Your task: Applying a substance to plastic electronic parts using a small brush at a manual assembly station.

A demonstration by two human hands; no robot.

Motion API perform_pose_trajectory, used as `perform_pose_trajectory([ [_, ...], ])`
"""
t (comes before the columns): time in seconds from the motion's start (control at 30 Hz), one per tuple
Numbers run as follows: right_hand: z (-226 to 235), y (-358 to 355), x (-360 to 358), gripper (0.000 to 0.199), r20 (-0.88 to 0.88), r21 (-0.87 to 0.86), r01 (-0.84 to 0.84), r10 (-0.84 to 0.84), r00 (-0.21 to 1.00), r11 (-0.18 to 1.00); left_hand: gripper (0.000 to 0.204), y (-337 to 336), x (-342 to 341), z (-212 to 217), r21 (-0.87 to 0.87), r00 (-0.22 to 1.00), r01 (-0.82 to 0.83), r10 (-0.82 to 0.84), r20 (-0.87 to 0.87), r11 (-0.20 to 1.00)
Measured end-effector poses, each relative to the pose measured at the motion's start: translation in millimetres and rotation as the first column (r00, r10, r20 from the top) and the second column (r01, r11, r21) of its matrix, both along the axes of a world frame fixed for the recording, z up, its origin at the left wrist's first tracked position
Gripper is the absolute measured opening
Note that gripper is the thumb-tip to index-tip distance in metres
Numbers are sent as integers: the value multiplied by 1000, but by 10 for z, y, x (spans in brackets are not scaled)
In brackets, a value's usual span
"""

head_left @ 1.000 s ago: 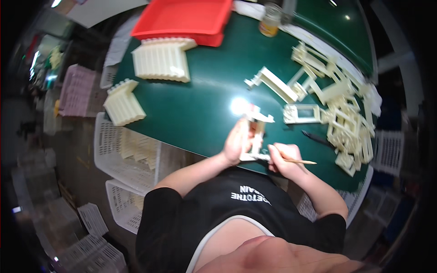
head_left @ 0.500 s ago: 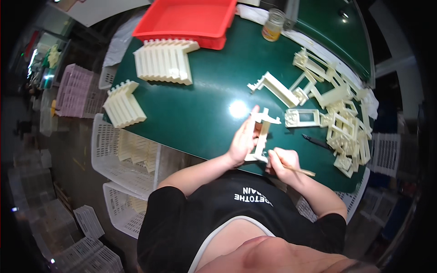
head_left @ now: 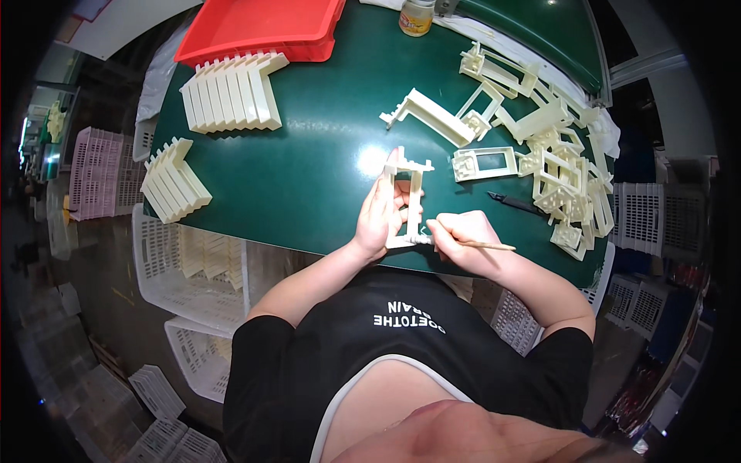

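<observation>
My left hand (head_left: 373,221) is closed around the long side of a cream plastic frame (head_left: 415,202), holding it up over the near edge of the green table. Some of its fingers show through the frame's opening. In a pinch, my right hand (head_left: 465,231) grips a thin wooden-handled tool (head_left: 495,246), its handle pointing right. The tool's working end meets the frame's lower right corner, where small whitish bits show; its exact shape is too small to tell. Just beyond my right hand lies a dark craft knife (head_left: 515,203).
On the right of the green table (head_left: 309,177) similar frames (head_left: 562,181) lie heaped, with a single frame (head_left: 486,163) nearer me. Stacked cream parts (head_left: 231,94) stand at left beside a red tray (head_left: 262,31). A glass jar (head_left: 417,17) is at the back. White crates (head_left: 189,285) stand below left.
The whole view has shifted, so the table things sit further left and up. The frame has turned and shows its opening more squarely. Both hands keep their holds.
</observation>
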State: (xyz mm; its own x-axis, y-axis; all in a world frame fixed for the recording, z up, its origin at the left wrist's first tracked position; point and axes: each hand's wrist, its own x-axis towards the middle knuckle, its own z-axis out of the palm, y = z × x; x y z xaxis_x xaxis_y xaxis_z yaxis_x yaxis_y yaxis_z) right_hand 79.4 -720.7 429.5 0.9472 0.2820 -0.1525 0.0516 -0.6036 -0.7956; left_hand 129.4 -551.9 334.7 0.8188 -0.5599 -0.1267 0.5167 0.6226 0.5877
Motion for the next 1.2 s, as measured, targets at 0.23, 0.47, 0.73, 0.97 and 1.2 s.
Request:
perform_pose_trajectory([
  [0.23,122,-552,45,26,293,672,113,-404,867,732,52,72,96,-54,-241,973,83,-131,-191,967],
  [0.47,350,-1174,877,25,395,328,424,-530,751,844,51,102,127,2,-203,977,91,-127,-173,975],
  [0.73,199,-1382,1786,30,699,-417,370,33,715,830,45,1897,1746,1307,308,603,-765,462,651,565],
  [0.97,-46,-1582,1949,35,580,-561,381,21,815,735,52,3313,3199,752,544,659,-668,-64,749,-507],
  [1.2,-63,-1676,2155,33,511,-643,331,66,857,691,40,3254,3219,455,733,911,-407,-300,282,-545],
])
